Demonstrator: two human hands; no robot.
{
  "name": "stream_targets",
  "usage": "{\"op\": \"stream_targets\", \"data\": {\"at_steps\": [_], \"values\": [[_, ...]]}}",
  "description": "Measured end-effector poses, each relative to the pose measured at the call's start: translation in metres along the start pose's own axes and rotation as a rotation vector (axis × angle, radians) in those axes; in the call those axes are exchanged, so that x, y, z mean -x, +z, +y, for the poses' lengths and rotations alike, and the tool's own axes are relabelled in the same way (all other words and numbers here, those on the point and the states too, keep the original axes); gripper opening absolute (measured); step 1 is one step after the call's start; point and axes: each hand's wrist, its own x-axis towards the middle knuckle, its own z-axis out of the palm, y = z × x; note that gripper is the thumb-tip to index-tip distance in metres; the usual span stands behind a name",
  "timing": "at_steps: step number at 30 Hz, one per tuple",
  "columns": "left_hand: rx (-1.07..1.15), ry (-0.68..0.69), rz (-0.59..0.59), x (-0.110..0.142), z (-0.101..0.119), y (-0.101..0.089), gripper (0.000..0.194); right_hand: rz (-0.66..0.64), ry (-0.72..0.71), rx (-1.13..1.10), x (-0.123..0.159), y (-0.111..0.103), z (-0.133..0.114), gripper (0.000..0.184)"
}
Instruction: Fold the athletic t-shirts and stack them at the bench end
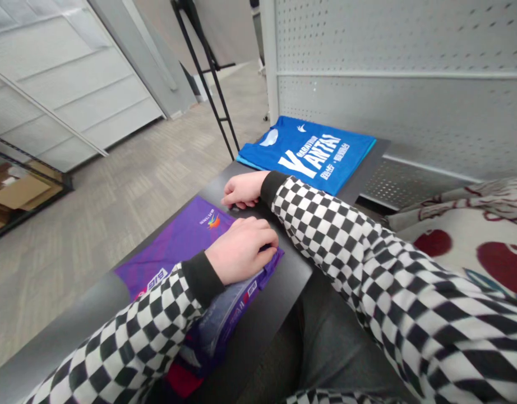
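A purple printed jersey (174, 235) lies partly folded on the dark grey bench (294, 275), with part of it hanging over the near edge. My left hand (244, 249) rests on the jersey. Its thumb and fingers are closed at the near corner of the cloth. Just beyond it, my right hand (245, 189) is down on the bench beside the jersey's upper edge. The right fingers are curled under, and whatever is between them is hidden. Farther along the bench lies a flat, folded blue jersey (346, 151) with white lettering, apart from both hands.
A grey perforated panel (388, 106) rises behind the right end of the bench. Black metal legs (218, 92) stand on the carpeted floor beyond. Cardboard boxes (21, 191) sit on a low rack at far left. Patterned fabric (460, 235) is close on my right.
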Motion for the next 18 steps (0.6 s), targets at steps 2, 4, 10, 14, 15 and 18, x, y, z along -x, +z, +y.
{"op": "stream_targets", "data": {"at_steps": [2,4,10,14,15,18], "values": [[0.058,-0.022,0.063,-0.002,0.002,0.000,0.008,0.003,-0.012,-0.003,0.000,0.000,0.001,0.026],[0.090,-0.039,0.102,-0.004,0.002,0.003,0.006,0.006,-0.018,-0.012,0.000,0.000,0.002,0.027],[-0.007,-0.005,0.125,0.005,0.002,0.017,0.022,0.001,-0.018,-0.022,-0.007,0.001,0.006,0.027],[-0.011,-0.025,0.235,0.039,0.000,-0.010,0.035,-0.019,-0.029,-0.024,-0.006,0.000,0.003,0.027],[-0.043,-0.051,0.210,0.051,-0.005,-0.020,0.039,-0.030,-0.029,-0.022,-0.004,-0.001,0.002,0.026],[-0.157,-0.182,0.081,0.099,-0.035,-0.047,0.049,-0.052,-0.017,-0.019,0.001,-0.003,0.000,0.024]]}}
